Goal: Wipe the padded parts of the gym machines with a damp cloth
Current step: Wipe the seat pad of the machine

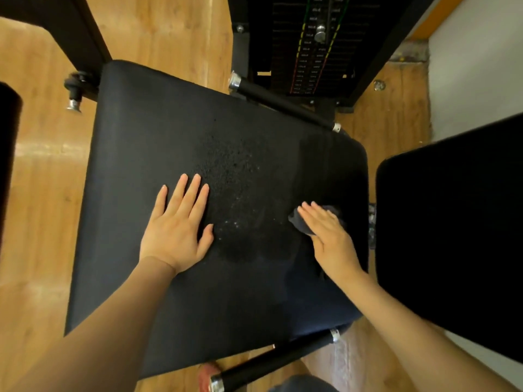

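Wooden flooring (175, 26) surrounded the black seat pad (158, 142). Left hand (177, 224) lay flat, fingers straight, holding nothing. Right hand (328, 236) pressed the dark cloth (300, 222) flat-fingered near the pad's right edge. Damp patches marked the middle (left portion looked unwiped).
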The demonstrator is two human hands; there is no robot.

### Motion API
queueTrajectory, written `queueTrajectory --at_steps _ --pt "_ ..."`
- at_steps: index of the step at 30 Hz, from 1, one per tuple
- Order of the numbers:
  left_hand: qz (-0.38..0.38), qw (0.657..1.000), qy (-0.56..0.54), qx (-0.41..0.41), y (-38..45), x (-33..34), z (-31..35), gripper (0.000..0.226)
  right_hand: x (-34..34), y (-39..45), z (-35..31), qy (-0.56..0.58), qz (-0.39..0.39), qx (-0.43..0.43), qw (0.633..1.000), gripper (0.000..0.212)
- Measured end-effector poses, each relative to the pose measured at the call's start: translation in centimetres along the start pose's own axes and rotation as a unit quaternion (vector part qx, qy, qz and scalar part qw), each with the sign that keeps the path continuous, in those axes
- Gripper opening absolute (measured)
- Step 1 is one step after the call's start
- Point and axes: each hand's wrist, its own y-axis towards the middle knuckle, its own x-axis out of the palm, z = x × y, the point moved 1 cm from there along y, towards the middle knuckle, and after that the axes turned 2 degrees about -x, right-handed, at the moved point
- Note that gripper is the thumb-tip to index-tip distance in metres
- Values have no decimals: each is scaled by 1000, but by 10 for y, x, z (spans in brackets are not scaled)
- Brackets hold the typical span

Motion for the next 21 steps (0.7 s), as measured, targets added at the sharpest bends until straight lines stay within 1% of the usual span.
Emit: queueTrajectory --at_steps 1,3,4,6,8,10,12,14,18,21 --pt "0 1000 2 1 0 0 0 70 -6 4 2 -1 -7 -18 1000 48" --pt "-1 1000 4 2 0 1 0 70 -22 29 13 -9 14 -27 1000 44" --pt "-2 1000 3 2 0 1 0 70 -32 48 20 -14 37 -9 999 44" --pt "2 1000 2 0 1 4 -1 70 -49 94 27 -13 72 57 996 46" --pt "8 1000 4 0 0 6 -1 70 -53 132 30 6 44 113 993 50" --pt "7 1000 6 -1 0 5 -1 70 -45 152 29 36 22 143 989 51" --pt "5 1000 4 -1 1 4 -1 70 -34 152 23 45 45 183 981 51" --pt "8 1000 1 0 1 5 -1 70 -25 139 17 26 69 199 977 51" --pt "6 1000 2 1 1 6 -2 70 -16 98 11 4 59 168 984 51" --pt "9 1000 -4 0 0 6 -2 70 -3 48 6 12 53 123 991 52"
